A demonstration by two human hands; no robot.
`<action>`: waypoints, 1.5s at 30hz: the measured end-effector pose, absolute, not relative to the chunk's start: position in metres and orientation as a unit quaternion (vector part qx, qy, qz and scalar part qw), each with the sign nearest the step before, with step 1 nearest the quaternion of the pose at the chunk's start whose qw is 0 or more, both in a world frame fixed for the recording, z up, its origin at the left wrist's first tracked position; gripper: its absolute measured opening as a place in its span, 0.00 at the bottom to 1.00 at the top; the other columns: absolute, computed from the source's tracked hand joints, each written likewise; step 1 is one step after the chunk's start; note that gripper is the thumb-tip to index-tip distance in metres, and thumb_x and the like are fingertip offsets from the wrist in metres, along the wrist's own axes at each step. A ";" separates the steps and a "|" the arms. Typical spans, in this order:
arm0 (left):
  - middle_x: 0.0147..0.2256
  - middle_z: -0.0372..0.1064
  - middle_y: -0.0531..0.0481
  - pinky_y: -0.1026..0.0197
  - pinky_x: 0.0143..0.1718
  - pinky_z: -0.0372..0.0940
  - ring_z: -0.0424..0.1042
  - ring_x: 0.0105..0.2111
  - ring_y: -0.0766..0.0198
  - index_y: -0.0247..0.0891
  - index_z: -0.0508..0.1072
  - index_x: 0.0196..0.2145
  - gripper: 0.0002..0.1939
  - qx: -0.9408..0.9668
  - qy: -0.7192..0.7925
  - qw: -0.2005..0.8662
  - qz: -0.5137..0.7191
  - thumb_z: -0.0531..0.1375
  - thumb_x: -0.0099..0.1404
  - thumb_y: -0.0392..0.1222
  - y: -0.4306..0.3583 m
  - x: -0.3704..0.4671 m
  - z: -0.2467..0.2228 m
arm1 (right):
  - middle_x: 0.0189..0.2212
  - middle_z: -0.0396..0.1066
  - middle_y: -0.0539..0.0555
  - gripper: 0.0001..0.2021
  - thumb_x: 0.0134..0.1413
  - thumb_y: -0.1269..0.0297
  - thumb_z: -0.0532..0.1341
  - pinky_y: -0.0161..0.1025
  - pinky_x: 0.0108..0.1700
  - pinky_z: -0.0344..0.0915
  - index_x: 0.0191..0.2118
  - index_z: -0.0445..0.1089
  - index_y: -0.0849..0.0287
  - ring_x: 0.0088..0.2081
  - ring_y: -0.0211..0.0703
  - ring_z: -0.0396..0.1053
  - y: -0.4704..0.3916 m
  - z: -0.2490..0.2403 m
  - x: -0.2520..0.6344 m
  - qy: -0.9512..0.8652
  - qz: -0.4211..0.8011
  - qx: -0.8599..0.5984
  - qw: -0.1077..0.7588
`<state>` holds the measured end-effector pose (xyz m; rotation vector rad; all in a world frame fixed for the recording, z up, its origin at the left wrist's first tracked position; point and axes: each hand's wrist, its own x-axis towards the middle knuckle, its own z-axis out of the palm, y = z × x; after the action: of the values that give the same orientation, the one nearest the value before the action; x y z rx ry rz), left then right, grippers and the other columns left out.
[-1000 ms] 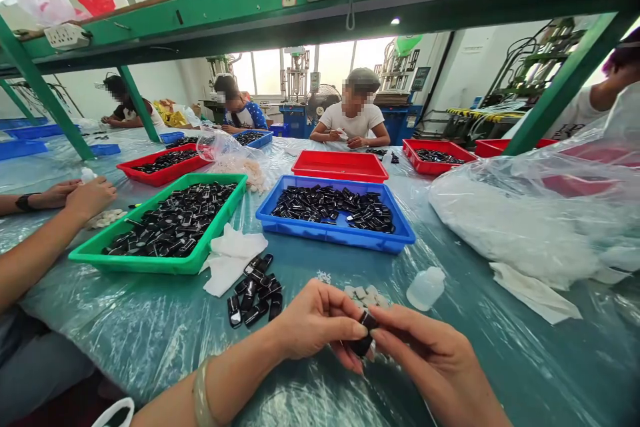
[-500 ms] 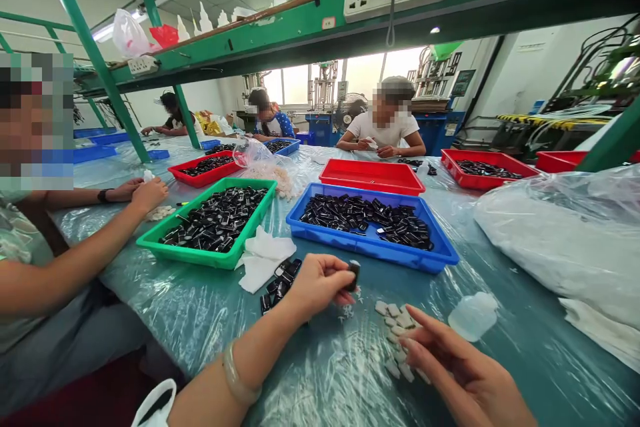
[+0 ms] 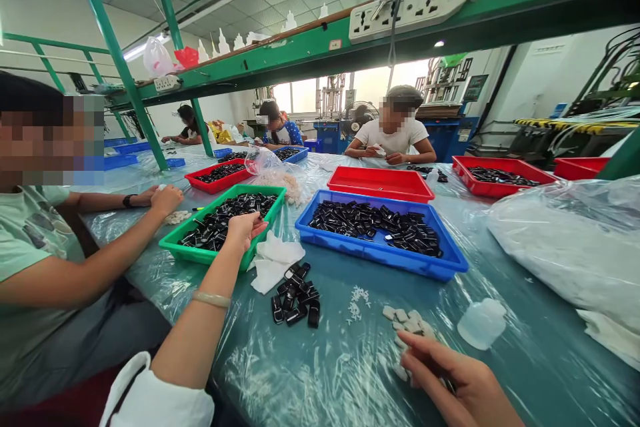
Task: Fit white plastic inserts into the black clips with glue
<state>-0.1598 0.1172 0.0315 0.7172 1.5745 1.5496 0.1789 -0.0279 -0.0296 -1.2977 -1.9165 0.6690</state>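
My left hand is over the near right part of the green tray, which is heaped with small black plastic pieces. Its fingers are curled together, with a dark bit at the tips that looks like one black piece. Low on the right, my right hand rests by a small pile of whitish flat pieces, thumb and forefinger apart. Its other fingers are partly hidden. Between my hands lie a loose group of black pieces and a scatter of tiny white bits.
A blue tray of black pieces stands ahead, a red tray behind it. White tissue touches the green tray. A clear bottle and a large plastic bag are at right. A co-worker's hands are at left.
My left hand has moved left and away from me, from above the tiny white bits to the green tray, uncovering the loose black pieces. My right hand stays by the whitish pieces. The view has shifted slightly.
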 end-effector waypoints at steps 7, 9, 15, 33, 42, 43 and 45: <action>0.47 0.64 0.43 0.51 0.42 0.66 0.68 0.43 0.59 0.35 0.65 0.49 0.17 0.416 0.651 0.355 0.526 0.56 0.64 0.44 0.105 -0.154 0.027 | 0.24 0.75 0.52 0.16 0.52 0.57 0.58 0.32 0.27 0.71 0.41 0.76 0.59 0.24 0.42 0.73 -0.028 -0.025 0.177 -0.734 0.275 -0.506 0.360; 0.39 0.69 0.45 0.57 0.36 0.66 0.70 0.35 0.61 0.31 0.70 0.43 0.13 0.496 0.646 0.355 0.458 0.59 0.60 0.39 0.090 -0.143 0.023 | 0.23 0.75 0.52 0.15 0.51 0.57 0.59 0.33 0.27 0.71 0.40 0.76 0.58 0.23 0.42 0.73 -0.029 -0.025 0.176 -0.729 0.271 -0.506 0.372; 0.26 0.69 0.52 0.64 0.28 0.58 0.66 0.27 0.64 0.36 0.76 0.27 0.11 0.696 0.596 0.320 0.242 0.62 0.42 0.28 0.056 -0.117 0.009 | 0.26 0.77 0.53 0.13 0.51 0.56 0.59 0.35 0.25 0.71 0.38 0.77 0.56 0.23 0.44 0.72 -0.031 -0.027 0.174 -0.718 0.251 -0.511 0.400; 0.22 0.64 0.55 0.69 0.25 0.57 0.60 0.23 0.70 0.33 0.76 0.32 0.08 0.794 0.284 0.516 0.150 0.63 0.51 0.36 0.035 -0.015 0.031 | 0.25 0.74 0.51 0.11 0.49 0.66 0.60 0.35 0.31 0.66 0.39 0.76 0.58 0.27 0.39 0.68 -0.036 -0.009 0.168 -0.638 0.478 -0.473 0.374; 0.20 0.66 0.53 0.70 0.19 0.57 0.62 0.18 0.72 0.31 0.74 0.28 0.13 0.571 0.342 0.703 0.251 0.67 0.47 0.43 0.028 -0.006 0.003 | 0.22 0.72 0.50 0.09 0.40 0.63 0.67 0.31 0.27 0.64 0.32 0.78 0.60 0.23 0.34 0.67 -0.036 -0.003 0.162 -0.472 0.617 -0.464 0.427; 0.19 0.66 0.52 0.70 0.18 0.57 0.62 0.18 0.72 0.30 0.73 0.26 0.14 0.562 0.346 0.708 0.254 0.67 0.47 0.44 0.027 -0.005 0.001 | 0.22 0.73 0.50 0.09 0.40 0.63 0.67 0.31 0.27 0.64 0.32 0.77 0.60 0.23 0.34 0.67 -0.036 -0.002 0.162 -0.463 0.620 -0.465 0.429; 0.18 0.66 0.53 0.70 0.18 0.57 0.62 0.17 0.72 0.31 0.73 0.25 0.14 0.544 0.347 0.718 0.261 0.67 0.47 0.46 0.025 -0.003 -0.002 | 0.22 0.73 0.50 0.09 0.38 0.64 0.68 0.30 0.27 0.64 0.31 0.77 0.60 0.23 0.34 0.68 -0.036 -0.001 0.161 -0.452 0.625 -0.469 0.431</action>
<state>-0.0027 0.0254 -0.0021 1.2037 0.7685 0.5784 0.1609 -0.0364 -0.0014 -1.1692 -1.1270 1.5577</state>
